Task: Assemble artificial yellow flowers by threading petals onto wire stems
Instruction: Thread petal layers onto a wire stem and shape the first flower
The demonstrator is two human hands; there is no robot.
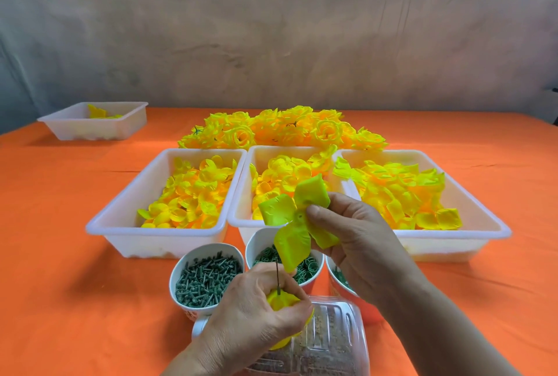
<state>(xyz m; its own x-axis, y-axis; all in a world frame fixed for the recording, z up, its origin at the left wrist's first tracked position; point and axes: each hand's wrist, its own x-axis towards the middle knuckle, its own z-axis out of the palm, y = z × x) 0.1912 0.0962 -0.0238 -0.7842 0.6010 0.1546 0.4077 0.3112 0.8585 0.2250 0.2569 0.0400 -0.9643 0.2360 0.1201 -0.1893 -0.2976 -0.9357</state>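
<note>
Nearest, the left hand [253, 312] grips the wire stem [277, 277] upright, while just above it the right hand [359, 236] pinches a four-lobed petal [287, 218], whose small centre hole could miss the thin tip and tear.

We are looking at a matt orange bench cloth [60, 255], lying smooth with faint creases. The trays [120, 215] are showing as milky, half-translucent plastic with a soft sheen. The petal piece [290, 218] is reading as thin matt fabric, finely crinkled, and the wire stem [277, 276] as thin, dark and dull. The green pegs [208, 280] are looking like moulded matt plastic inside a smooth white cup [208, 245]. The clear tub [332, 342] is glinting, ribbed and glossy, and the wall [271, 28] is appearing rough and mottled.
</note>
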